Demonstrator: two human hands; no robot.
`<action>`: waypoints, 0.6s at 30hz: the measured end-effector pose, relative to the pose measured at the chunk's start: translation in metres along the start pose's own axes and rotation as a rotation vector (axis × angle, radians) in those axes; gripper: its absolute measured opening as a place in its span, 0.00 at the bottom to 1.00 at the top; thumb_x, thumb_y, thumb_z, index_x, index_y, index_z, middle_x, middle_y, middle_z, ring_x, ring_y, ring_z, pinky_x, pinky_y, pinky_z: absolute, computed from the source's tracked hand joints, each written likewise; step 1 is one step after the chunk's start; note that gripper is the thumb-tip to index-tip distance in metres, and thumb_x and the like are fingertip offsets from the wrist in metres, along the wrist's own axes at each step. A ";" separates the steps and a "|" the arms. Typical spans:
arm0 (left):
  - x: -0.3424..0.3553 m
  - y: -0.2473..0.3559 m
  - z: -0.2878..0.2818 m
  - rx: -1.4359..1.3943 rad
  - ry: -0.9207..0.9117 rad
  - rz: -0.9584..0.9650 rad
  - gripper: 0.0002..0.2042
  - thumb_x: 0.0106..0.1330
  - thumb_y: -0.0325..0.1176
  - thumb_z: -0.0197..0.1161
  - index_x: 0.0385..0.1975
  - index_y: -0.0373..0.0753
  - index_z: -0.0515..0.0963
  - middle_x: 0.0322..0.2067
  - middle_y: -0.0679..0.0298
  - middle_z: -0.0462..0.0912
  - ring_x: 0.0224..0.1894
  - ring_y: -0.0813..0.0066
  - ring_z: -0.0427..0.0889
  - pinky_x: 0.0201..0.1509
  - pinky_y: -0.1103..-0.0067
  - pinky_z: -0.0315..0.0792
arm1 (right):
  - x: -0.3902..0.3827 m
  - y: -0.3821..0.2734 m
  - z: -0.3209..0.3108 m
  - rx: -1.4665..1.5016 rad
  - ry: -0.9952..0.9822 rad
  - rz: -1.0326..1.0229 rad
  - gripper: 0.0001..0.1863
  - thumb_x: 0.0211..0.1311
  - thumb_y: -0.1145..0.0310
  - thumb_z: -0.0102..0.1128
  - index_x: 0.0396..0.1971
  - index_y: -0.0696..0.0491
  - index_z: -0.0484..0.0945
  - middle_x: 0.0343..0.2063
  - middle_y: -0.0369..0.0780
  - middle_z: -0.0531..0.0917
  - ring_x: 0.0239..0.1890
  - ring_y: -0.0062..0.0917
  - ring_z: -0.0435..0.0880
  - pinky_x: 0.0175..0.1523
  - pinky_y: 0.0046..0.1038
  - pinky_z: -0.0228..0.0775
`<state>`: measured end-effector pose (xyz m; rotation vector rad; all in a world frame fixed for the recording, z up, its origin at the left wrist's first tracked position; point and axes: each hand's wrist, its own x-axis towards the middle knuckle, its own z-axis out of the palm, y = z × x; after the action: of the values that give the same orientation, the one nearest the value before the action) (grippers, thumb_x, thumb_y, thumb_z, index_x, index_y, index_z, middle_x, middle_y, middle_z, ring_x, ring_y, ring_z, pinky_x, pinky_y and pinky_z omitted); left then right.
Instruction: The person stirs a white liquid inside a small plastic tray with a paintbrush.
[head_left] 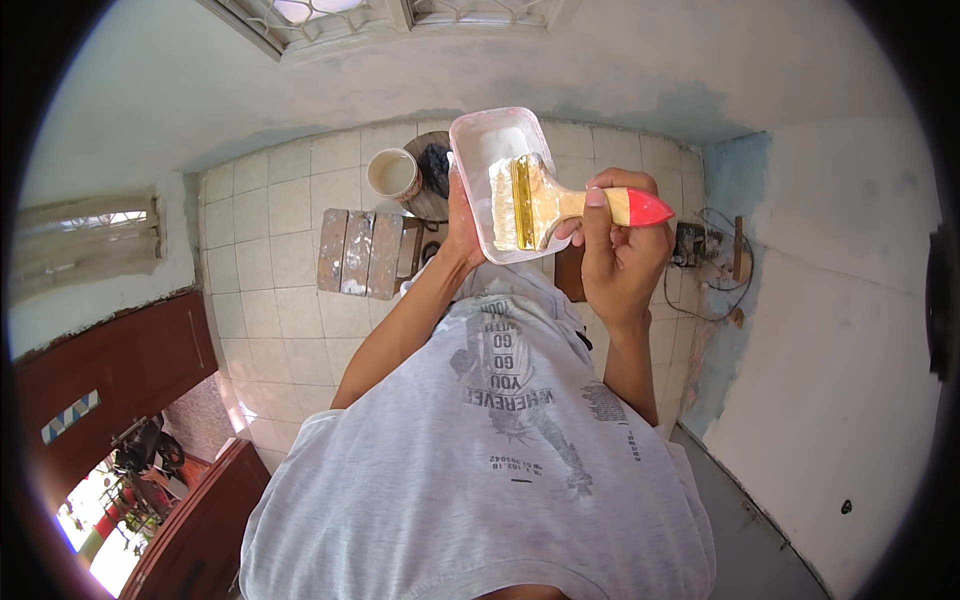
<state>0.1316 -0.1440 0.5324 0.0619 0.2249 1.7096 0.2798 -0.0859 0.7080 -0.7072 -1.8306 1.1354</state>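
Observation:
My left hand (463,218) grips a white plastic tub (462,130) by its left side, with most of the fingers hidden beneath it. White paint (510,143) lies in the tub. In my right hand (627,250) is a wide paintbrush (568,203) with a wooden handle, a red tip and a yellow metal band. Its white-coated bristles point left and are over the tub's interior; whether they touch the paint I cannot tell.
Left of the tub, a round bucket (393,176) stands by a dark bag (434,168). Nearer is a paint-spotted slatted wooden stool (358,252). Cables and a dark device (689,244) lie by the right wall (830,300). A reddish-brown door (115,370) is at left.

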 end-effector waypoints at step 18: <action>-0.007 0.001 0.016 0.010 0.059 0.002 0.40 0.78 0.69 0.39 0.76 0.41 0.63 0.66 0.53 0.78 0.65 0.56 0.81 0.69 0.58 0.79 | 0.005 0.018 0.002 -0.109 0.042 0.017 0.02 0.71 0.80 0.60 0.40 0.59 0.78 0.29 0.39 0.83 0.22 0.19 0.86 0.29 0.23 0.76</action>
<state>0.1341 -0.1497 0.5488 0.0191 0.2767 1.7134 0.2761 -0.0753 0.6927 -0.8043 -1.8650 1.0302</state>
